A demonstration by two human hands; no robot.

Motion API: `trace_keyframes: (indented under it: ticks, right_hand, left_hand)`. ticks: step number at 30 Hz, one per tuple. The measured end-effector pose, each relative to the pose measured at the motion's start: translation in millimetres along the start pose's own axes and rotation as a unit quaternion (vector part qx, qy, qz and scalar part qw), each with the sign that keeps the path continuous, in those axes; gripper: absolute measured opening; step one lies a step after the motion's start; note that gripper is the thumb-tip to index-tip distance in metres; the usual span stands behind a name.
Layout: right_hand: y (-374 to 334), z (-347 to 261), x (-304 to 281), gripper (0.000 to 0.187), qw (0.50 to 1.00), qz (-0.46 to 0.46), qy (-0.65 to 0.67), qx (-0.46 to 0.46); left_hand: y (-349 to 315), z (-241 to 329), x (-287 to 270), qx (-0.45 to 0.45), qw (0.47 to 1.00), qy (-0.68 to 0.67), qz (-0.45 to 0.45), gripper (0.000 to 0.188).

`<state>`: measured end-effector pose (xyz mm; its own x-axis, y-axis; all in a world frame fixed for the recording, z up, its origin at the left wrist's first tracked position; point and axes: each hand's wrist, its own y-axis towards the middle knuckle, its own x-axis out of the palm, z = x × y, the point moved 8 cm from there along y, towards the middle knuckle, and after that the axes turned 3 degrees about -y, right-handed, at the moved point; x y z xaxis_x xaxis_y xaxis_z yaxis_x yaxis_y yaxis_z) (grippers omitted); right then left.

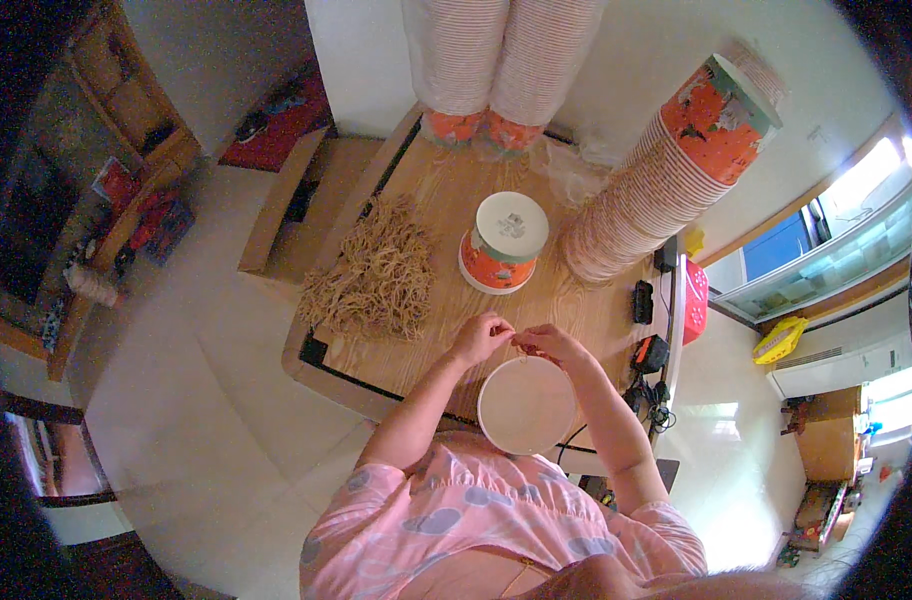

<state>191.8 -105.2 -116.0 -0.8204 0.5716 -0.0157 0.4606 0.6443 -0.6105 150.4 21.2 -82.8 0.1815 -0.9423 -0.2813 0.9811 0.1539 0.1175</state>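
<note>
Harsh glare from right-hand window [864, 182]

A wood-grain desk [576, 312] spreads beneath and beyond the fingers [496, 328]. To their left lies a tangled heap of tan strands [376, 275]; just ahead sits an upturned orange paper tub [498, 271]. Farther ahead stand two wrapped tub stacks [458, 60]; ahead and right, another tall stack [636, 200] leans. Black devices [643, 302] line the edge rightward.

Qty: 3 tall tub stacks [638, 200], 2 sep. tubs [526, 408], 1 tan strand pile [376, 275].
</note>
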Motion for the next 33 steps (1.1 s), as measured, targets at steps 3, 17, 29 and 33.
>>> trace_keyframes:
  ticks: [3, 17, 29, 33]
  right_hand:
    - [2, 4, 0, 0.018, 1.000, -0.005, 0.016, 0.019]
    - [4, 11, -4, 0.016, 1.000, -0.004, 0.020, 0.017]
    - [-11, -9, 3, 0.016, 0.998, -0.034, -0.035, -0.042]
    - [-19, -9, 5, 0.014, 0.986, -0.044, -0.161, 0.027]
  left_hand:
    - [-1, 1, 0, -0.017, 1.000, -0.006, 0.006, 0.012]
    - [-2, -8, 0, -0.018, 1.000, 0.002, 0.013, 0.013]
    - [-2, -3, -3, 0.015, 0.999, 0.033, 0.040, 0.011]
    - [-3, -24, -18, 0.032, 0.990, 0.082, 0.112, 0.012]
